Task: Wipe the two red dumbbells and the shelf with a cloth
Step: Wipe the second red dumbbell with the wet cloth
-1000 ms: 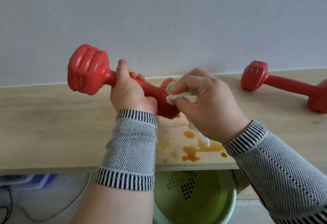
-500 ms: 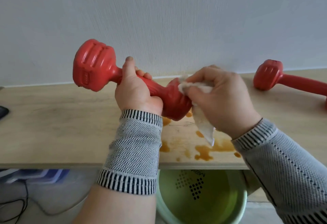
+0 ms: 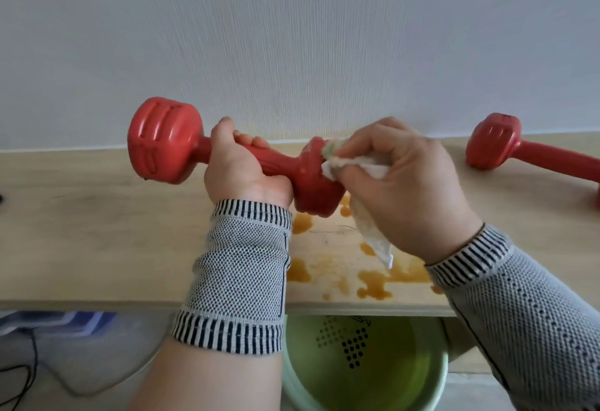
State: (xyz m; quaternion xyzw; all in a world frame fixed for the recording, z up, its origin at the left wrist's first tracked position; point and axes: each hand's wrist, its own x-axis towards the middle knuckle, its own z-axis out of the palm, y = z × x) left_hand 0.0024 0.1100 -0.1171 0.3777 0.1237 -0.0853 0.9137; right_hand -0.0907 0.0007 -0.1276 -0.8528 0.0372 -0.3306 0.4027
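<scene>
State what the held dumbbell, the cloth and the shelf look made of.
Held dumbbell: probably plastic or vinyl-coated, glossy red with moulded ridges.
Cloth: soft white fabric or tissue, crumpled and limp.
Shelf: light wood or laminate, matt with faint grain.

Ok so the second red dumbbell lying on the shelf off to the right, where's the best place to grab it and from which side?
Probably the narrow handle of the second dumbbell, taken from above. It lies flat on the shelf with its bulky head toward the wall, and the bar is slim enough for fingers to wrap round. Both hands are busy now: the left hand holds the first dumbbell, the right hand the cloth.
</scene>
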